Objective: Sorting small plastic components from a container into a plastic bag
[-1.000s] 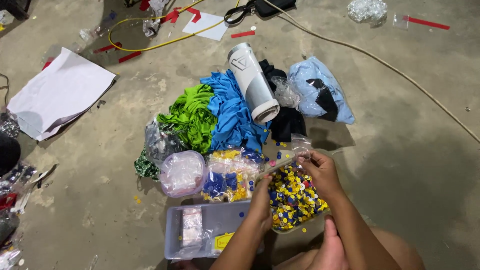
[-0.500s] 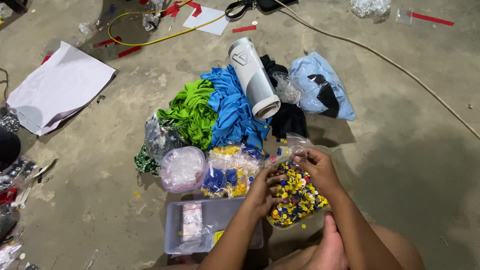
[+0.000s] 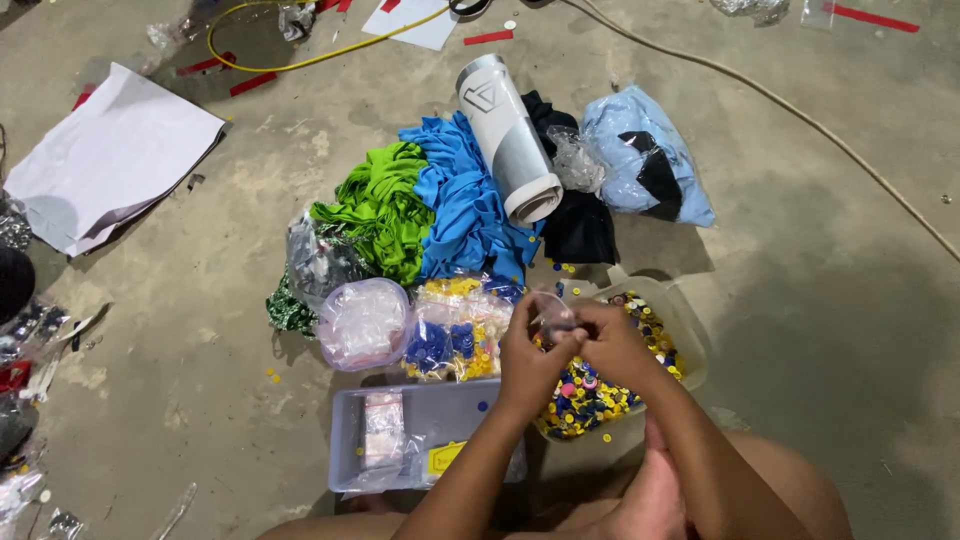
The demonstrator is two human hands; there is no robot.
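At the far left we see a white sheet of paper point(image 3: 110, 155) lying flat on the concrete floor point(image 3: 820, 330), its long edge running up to the right. Nearer us sits a rounded clear bag point(image 3: 362, 322) of pale stuff, and below it a shallow grey tray point(image 3: 425, 400) holding a small wrapped packet point(image 3: 383, 428) and a yellow label point(image 3: 443, 457). Beside the round bag lies a clear bag of blue and yellow pieces point(image 3: 452, 328), with green cloth point(image 3: 385, 210) and blue cloth point(image 3: 465, 205) behind it. A white roll point(image 3: 507, 135) leans across the cloths, its long axis running from upper left down to lower right. Our left hand point(image 3: 528, 358) and right hand point(image 3: 610, 345) meet over a clear tub of coloured buttons point(image 3: 640, 360), fingers pinched together on a small clear bag point(image 3: 552, 312); which way it points we cannot tell, it seems crumpled. Farthest right rests a light blue package point(image 3: 650, 150).
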